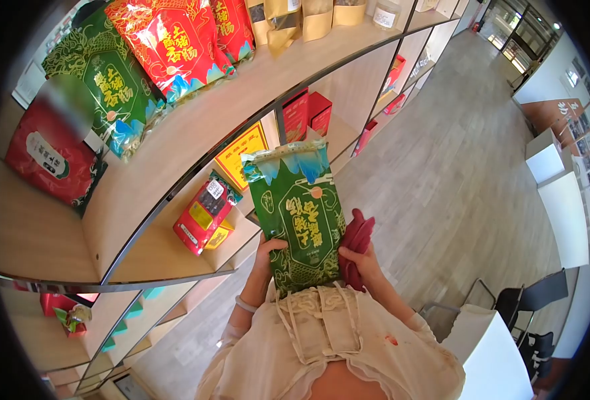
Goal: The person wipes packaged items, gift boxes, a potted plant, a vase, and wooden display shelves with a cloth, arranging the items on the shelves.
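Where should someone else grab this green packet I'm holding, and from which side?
Probably the blue-patterned end, from the side away from you: the green packet looks flattish, and your left hand and right hand hold its long edges nearer you, leaving that end free.

From where I stand, the one camera sits on the head of the wearer [338, 340], close above the green packet [298, 213], facing forward and down at it. Its wide, round-edged view takes in the cream blouse [388, 327] just below the packet, shelving [208, 112] near its left, and floor [415, 140] stretching well beyond its right.
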The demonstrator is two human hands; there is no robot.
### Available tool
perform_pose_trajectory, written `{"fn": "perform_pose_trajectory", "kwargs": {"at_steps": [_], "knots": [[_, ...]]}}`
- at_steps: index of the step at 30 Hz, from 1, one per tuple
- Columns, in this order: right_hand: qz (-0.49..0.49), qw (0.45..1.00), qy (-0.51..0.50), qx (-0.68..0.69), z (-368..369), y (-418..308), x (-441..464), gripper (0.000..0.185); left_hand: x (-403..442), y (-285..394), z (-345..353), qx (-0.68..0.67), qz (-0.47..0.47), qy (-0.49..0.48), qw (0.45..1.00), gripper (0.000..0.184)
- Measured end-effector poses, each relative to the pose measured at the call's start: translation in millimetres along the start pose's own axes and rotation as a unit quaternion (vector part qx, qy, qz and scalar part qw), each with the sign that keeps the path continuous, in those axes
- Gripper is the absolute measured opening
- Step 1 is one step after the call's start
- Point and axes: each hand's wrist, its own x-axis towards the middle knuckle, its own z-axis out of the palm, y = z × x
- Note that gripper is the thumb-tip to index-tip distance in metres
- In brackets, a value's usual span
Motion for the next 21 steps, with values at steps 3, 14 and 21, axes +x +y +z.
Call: {"fn": "perform_pose_trajectory", "kwargs": {"at_steps": [3, 14, 21], "knots": [[-0.115, 0.991, 0.013, -0.074, 6, -29, 8, 0.035, 15, 12, 14, 0.19, 0.12, -0.073, 0.972, 0.062], [-0.396, 0.713, -0.217, -0.536, 34, -27, 6, 0.045, 48, -28, 46, 0.096, 0.019, -0.179, 0.979, 0.09], [-0.361, 0.699, -0.336, -0.519, 58, -18, 0, 0.052, 21, -1, 72, -0.087, -0.079, -0.204, 0.972, 0.09]]}}
